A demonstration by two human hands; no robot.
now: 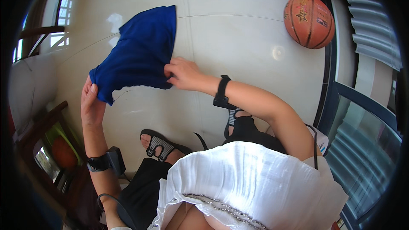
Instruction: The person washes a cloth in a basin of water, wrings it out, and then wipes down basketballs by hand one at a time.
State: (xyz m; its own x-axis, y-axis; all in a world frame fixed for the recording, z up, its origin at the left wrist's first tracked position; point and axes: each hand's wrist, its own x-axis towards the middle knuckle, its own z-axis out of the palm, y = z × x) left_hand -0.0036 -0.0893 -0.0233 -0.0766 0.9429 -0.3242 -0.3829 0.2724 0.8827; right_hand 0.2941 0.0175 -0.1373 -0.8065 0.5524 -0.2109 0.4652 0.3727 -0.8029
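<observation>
A piece of dark blue fabric [143, 44] is stretched out in front of me above the pale tiled floor. My left hand [91, 100] grips its left corner, thumb on top and the fingers hidden behind the cloth. At the right edge, my right hand [183, 72] pinches the fabric between thumb and fingers. Its lower edge is cut in a curve and looks ragged, with a loose thread [123, 94] hanging off near the left corner. The far end of the cloth spreads away from me; whether it rests on the floor I cannot tell.
A basketball [309, 21] lies on the floor at the upper right, beside a dark door frame [326, 57]. Dark wooden furniture [48, 121] stands at the left. My sandalled feet are on the floor below, one in a checked sandal [161, 145]. Each forearm wears a black strap.
</observation>
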